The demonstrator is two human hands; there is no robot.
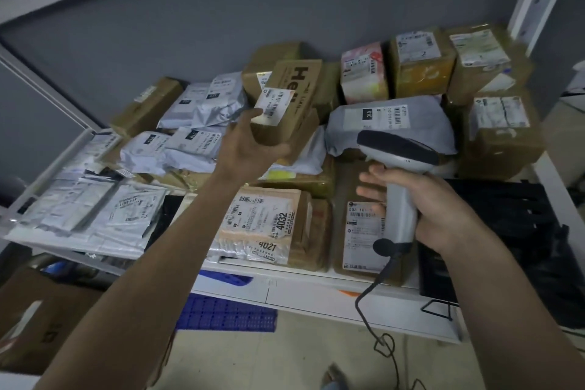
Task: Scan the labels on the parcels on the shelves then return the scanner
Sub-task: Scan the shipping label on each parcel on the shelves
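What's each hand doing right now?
Left hand: grips a brown cardboard parcel, lifted off the pile.
Right hand: grips the barcode scanner by its handle.

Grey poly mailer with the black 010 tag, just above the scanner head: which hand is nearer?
Right. The right hand holds the grey handheld scanner directly below the grey poly mailer; the left hand grips a brown cardboard box off to its left.

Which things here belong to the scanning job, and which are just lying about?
Job:
- scanner in right hand
- brown box in left hand
- labelled parcels on the shelf

Lying about:
- black crate
- blue mat
- floor carton
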